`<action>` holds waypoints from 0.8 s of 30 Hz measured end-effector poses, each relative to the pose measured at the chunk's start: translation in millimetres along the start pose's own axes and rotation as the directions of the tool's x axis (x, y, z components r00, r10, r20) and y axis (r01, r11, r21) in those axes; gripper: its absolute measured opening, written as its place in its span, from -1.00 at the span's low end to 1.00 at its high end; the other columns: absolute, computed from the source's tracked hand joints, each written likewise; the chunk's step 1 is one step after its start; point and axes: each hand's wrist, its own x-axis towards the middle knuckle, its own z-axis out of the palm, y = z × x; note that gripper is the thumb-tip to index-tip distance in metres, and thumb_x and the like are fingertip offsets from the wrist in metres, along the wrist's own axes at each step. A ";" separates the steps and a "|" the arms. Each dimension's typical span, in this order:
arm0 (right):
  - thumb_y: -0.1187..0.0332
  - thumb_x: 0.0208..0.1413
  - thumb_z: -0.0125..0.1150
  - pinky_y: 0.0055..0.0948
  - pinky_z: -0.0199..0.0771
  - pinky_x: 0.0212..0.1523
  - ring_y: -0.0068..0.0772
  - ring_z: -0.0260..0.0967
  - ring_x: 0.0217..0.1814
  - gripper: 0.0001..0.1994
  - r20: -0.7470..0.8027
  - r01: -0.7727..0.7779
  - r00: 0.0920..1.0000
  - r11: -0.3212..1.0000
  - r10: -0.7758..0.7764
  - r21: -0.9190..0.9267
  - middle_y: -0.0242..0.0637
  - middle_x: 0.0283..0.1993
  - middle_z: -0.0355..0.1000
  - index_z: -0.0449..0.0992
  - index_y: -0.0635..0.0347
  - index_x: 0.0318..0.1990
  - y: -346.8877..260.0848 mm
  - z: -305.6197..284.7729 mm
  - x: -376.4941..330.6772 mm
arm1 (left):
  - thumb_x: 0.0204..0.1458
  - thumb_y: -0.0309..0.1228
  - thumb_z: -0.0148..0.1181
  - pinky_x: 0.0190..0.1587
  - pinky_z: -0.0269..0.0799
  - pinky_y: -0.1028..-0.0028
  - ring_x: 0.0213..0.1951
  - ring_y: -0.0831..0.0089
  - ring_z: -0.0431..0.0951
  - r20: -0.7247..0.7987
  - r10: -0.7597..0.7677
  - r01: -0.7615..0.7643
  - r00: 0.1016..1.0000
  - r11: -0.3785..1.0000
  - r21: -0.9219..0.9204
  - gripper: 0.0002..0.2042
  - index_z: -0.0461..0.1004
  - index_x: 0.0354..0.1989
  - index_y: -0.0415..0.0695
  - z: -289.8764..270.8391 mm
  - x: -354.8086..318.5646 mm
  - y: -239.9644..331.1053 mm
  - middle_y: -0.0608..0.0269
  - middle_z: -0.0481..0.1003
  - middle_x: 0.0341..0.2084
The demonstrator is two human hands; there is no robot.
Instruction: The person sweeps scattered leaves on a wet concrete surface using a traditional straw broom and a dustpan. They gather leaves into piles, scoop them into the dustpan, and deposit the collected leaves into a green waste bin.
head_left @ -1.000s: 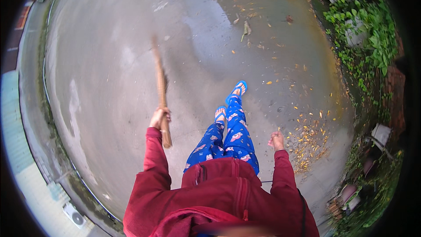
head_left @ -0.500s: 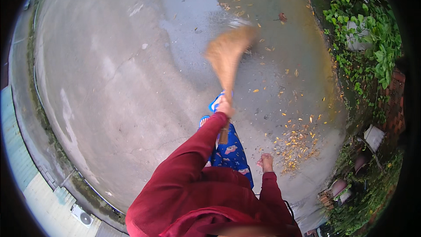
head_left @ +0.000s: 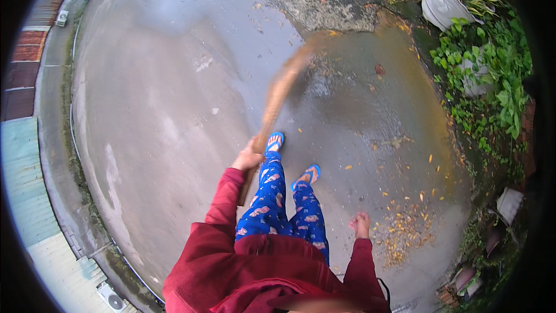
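My left hand point(head_left: 248, 157) is closed round the handle of a tan straw broom point(head_left: 280, 91). The broom slants up and to the right, its handle end beside my left thigh. Motion smears its bristle end, which reaches toward the wet concrete ahead of my feet; whether it touches there I cannot tell. Held out at my right side, my right hand point(head_left: 360, 225) is empty, fingers loosely bent and apart. Just right of it lies a spread of yellow fallen leaves point(head_left: 405, 230) on the ground.
A puddle point(head_left: 359, 81) stretches ahead and right, edged by a rough concrete strip point(head_left: 330, 11). Along the right side stand a white planter point(head_left: 443, 3) and green plants point(head_left: 498, 81). A narrow gutter point(head_left: 87, 191) and metal roofs point(head_left: 32, 179) run along the left.
The broom and my left hand have swung left, and the broom now tilts more. My feet have stepped apart, with both legs now in view. My right hand remains out at the side.
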 end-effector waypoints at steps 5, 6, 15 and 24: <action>0.39 0.08 0.03 -0.37 0.48 -0.58 -0.45 0.31 -0.55 -0.82 -0.173 -0.072 0.981 0.990 0.092 0.120 -0.36 -0.48 0.28 0.31 0.08 -0.15 30.2 0.6 6.6 | -0.15 -0.48 0.10 -0.66 0.41 0.27 -0.72 0.27 0.41 -0.007 -0.392 0.328 0.920 0.780 -0.532 -0.79 0.37 -0.28 -0.20 -122.4 144.3 -44.0 0.11 0.40 -0.66; 0.39 0.08 0.03 -0.38 0.48 -0.59 -0.44 0.31 -0.56 -0.83 -0.208 -0.102 0.969 0.984 0.132 0.149 -0.35 -0.49 0.28 0.31 0.07 -0.15 35.4 5.7 2.2 | -0.16 -0.47 0.09 -0.64 0.41 0.29 -0.72 0.27 0.41 0.011 -0.452 0.384 0.892 0.743 -0.548 -0.86 0.36 -0.40 -0.21 -139.5 186.1 -48.4 0.13 0.39 -0.67; 0.41 0.04 0.04 -0.36 0.53 -0.58 -0.39 0.35 -0.59 -0.83 -0.249 -0.319 0.908 0.941 0.337 0.108 -0.24 -0.48 0.31 0.35 0.16 -0.18 12.7 144.5 -74.4 | -0.16 -0.32 0.19 -0.21 0.50 0.13 -0.25 -0.07 0.57 -0.118 -0.284 0.306 0.952 0.915 0.262 -0.15 -0.17 0.29 -0.30 5.3 379.0 -12.8 -0.26 0.50 -0.28; 0.41 0.08 0.03 -0.40 0.52 -0.51 -0.42 0.37 -0.51 -0.84 -0.069 -0.141 0.987 0.989 0.143 0.032 -0.30 -0.47 0.31 0.36 0.10 -0.17 -101.5 241.5 -50.2 | -0.25 -0.32 0.22 -0.26 0.50 0.28 -0.27 0.06 0.59 0.593 -0.042 -0.143 0.804 0.954 0.262 -0.03 -0.23 0.36 -0.22 -23.7 313.1 105.3 -0.16 0.52 -0.27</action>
